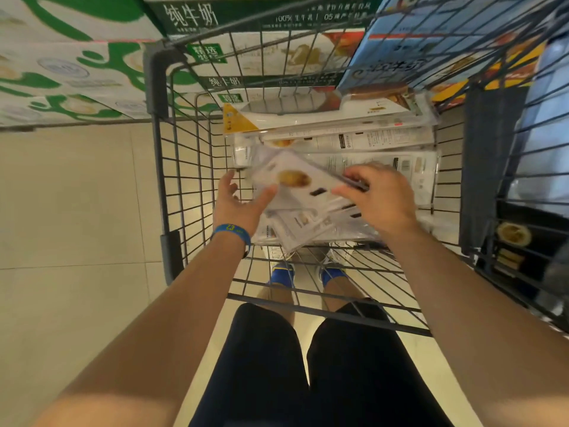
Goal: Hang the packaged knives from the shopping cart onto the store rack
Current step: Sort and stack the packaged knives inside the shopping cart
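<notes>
Right hand [378,200] grips package [303,180]; left hand [238,206] touches.

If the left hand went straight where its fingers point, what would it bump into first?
Probably the pile of packaged knives at the far end of the cart. The left hand aims its fingers there, beside the package the right hand grips. Depth is unclear; it might pass above.

I saw knife packs [354,140] piled in the cart [155,87]; the top pack [303,180] sat between my left hand [238,204] and right hand [380,198]; milk boxes [77,66] stood beyond.
</notes>
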Demonstrator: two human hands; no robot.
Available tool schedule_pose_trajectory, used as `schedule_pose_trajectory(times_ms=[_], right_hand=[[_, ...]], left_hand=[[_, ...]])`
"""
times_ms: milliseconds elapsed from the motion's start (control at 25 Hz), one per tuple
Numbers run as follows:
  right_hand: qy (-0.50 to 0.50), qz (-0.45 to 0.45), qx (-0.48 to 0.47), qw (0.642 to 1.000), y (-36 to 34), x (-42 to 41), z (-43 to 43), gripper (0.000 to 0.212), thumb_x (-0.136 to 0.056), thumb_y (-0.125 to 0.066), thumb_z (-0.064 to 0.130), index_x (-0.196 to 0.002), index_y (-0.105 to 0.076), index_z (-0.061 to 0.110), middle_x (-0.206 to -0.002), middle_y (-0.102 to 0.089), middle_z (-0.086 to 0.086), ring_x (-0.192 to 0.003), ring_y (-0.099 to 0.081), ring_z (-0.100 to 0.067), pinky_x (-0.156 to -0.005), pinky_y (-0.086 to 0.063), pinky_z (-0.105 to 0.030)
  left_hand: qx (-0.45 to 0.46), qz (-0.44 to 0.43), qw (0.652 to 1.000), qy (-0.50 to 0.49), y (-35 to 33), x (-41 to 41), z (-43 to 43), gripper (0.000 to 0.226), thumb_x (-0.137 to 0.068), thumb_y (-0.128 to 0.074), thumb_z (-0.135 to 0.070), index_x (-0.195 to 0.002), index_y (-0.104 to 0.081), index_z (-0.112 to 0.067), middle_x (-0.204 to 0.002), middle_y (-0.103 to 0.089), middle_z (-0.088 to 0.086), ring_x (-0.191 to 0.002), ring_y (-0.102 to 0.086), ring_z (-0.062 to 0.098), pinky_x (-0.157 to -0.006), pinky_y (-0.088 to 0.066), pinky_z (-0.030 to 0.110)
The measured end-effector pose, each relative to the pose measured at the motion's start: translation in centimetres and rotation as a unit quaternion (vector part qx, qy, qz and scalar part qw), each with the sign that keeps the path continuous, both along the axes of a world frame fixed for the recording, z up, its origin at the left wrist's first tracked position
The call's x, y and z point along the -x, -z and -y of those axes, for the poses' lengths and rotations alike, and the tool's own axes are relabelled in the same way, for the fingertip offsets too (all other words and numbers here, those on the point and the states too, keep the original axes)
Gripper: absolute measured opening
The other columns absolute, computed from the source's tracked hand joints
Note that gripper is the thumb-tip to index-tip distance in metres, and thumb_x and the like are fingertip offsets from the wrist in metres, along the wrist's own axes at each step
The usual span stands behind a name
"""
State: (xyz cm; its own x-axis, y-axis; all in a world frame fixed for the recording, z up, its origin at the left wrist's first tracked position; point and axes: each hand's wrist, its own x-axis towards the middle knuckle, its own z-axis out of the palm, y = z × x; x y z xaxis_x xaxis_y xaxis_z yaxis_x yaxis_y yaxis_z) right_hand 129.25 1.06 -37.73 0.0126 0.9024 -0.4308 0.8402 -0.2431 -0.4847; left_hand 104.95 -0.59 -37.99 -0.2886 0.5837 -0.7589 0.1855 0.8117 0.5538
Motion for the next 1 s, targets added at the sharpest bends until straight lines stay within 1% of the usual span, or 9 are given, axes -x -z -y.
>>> schedule_pose_trajectory(times_ms=[120, 200, 360, 480, 560, 720, 800, 880, 1000], right_hand=[[0.095, -0.064, -0.032, 0.993, -1.1, -0.5, -1.1, 0.037, -0.089, -0.074, 0.044, -0.117, -0.074, 0.021, -0.103, -0.071, 0.002, -0.092, -0.066, -0.021, -0.076, -0.054, -0.039], [0.122, -0.118, -0.040, 0.985, -2.2, -0.5, -1.3, 0.033, -0.090, -0.074, 0.041, -0.119, -0.074, 0.025, -0.105, -0.074, 0.005, -0.094, -0.068, -0.018, -0.082, -0.057, -0.043], [0.202, -0.311, -0.014, 0.929, -4.1, 0.3, -0.2, 0.027, -0.089, -0.075, 0.034, -0.116, -0.075, 0.032, -0.106, -0.078, 0.008, -0.102, -0.074, -0.013, -0.092, -0.060, -0.043], [0.255, -0.398, 0.002, 0.881, -4.7, 1.5, -0.3, 0.015, -0.095, -0.069, 0.031, -0.106, -0.079, 0.033, -0.108, -0.079, -0.001, -0.106, -0.074, -0.023, -0.098, -0.057, -0.051], [0.283, -0.384, -0.020, 0.879, -4.8, 1.9, -1.0, 0.016, -0.100, -0.062, 0.032, -0.102, -0.078, 0.030, -0.107, -0.079, -0.005, -0.106, -0.073, -0.026, -0.097, -0.056, -0.054], [0.294, -0.333, -0.066, 0.894, -4.4, 2.5, -1.9, 0.030, -0.098, -0.058, 0.047, -0.095, -0.075, 0.022, -0.102, -0.075, -0.018, -0.103, -0.070, -0.037, -0.090, -0.055, -0.060], [0.309, -0.341, -0.077, 0.884, -4.2, 2.6, -2.1, 0.032, -0.096, -0.058, 0.050, -0.092, -0.073, 0.022, -0.104, -0.071, -0.024, -0.104, -0.066, -0.043, -0.089, -0.054, -0.062], [0.322, -0.357, -0.089, 0.872, -4.1, 2.9, -1.9, 0.027, -0.097, -0.058, 0.048, -0.088, -0.075, 0.030, -0.105, -0.070, -0.024, -0.106, -0.065, -0.044, -0.090, -0.053, -0.063], [0.349, -0.353, -0.102, 0.862, -4.1, 3.2, -1.6, 0.025, -0.099, -0.056, 0.045, -0.084, -0.075, 0.040, -0.104, -0.072, -0.021, -0.105, -0.067, -0.041, -0.090, -0.055, -0.061]], left_hand=[[0.101, 0.132, 0.985, -0.051, -0.1, -0.7, 0.0, 0.095, -0.071, -0.079, -0.059, -0.149, -0.037, -0.026, -0.147, -0.049, 0.003, -0.119, -0.055, 0.015, -0.096, -0.053, 0.042], [0.079, 0.189, 0.978, -0.039, -0.4, -1.6, -0.6, 0.100, -0.061, -0.074, -0.070, -0.146, -0.044, -0.026, -0.142, -0.053, 0.000, -0.123, -0.054, 0.014, -0.100, -0.050, 0.039], [-0.007, 0.229, 0.972, -0.045, -1.2, -4.4, -2.5, 0.078, -0.050, -0.064, -0.091, -0.116, -0.060, -0.049, -0.130, -0.061, -0.016, -0.122, -0.054, 0.004, -0.111, -0.040, 0.041], [-0.011, 0.215, 0.975, -0.060, -1.9, -5.7, -3.5, 0.099, -0.042, -0.054, -0.101, -0.120, -0.066, -0.041, -0.128, -0.066, -0.011, -0.123, -0.059, 0.013, -0.111, -0.040, 0.044], [-0.022, 0.171, 0.984, -0.038, -2.9, -6.2, -4.0, 0.107, -0.045, -0.046, -0.103, -0.126, -0.066, -0.036, -0.126, -0.067, -0.010, -0.120, -0.060, 0.014, -0.108, -0.043, 0.045], [-0.098, 0.089, 0.990, -0.052, -3.7, -6.2, -4.9, 0.053, -0.066, -0.051, -0.087, -0.082, -0.068, -0.039, -0.089, -0.069, -0.025, -0.084, -0.064, -0.003, -0.088, -0.049, 0.024], [-0.133, 0.090, 0.986, -0.044, -3.6, -5.8, -5.0, 0.042, -0.081, -0.056, -0.072, -0.092, -0.067, -0.033, -0.089, -0.071, -0.020, -0.081, -0.065, -0.008, -0.077, -0.051, 0.014], [-0.167, 0.069, 0.984, -0.011, -3.3, -5.2, -5.0, 0.040, -0.088, -0.056, -0.063, -0.087, -0.062, -0.024, -0.079, -0.063, -0.015, -0.065, -0.058, -0.010, -0.065, -0.048, 0.009], [-0.169, 0.060, 0.984, 0.024, -3.2, -3.9, -5.0, 0.045, -0.084, -0.052, -0.068, -0.087, -0.060, -0.024, -0.084, -0.060, -0.006, -0.073, -0.056, -0.002, -0.077, -0.051, 0.019]])
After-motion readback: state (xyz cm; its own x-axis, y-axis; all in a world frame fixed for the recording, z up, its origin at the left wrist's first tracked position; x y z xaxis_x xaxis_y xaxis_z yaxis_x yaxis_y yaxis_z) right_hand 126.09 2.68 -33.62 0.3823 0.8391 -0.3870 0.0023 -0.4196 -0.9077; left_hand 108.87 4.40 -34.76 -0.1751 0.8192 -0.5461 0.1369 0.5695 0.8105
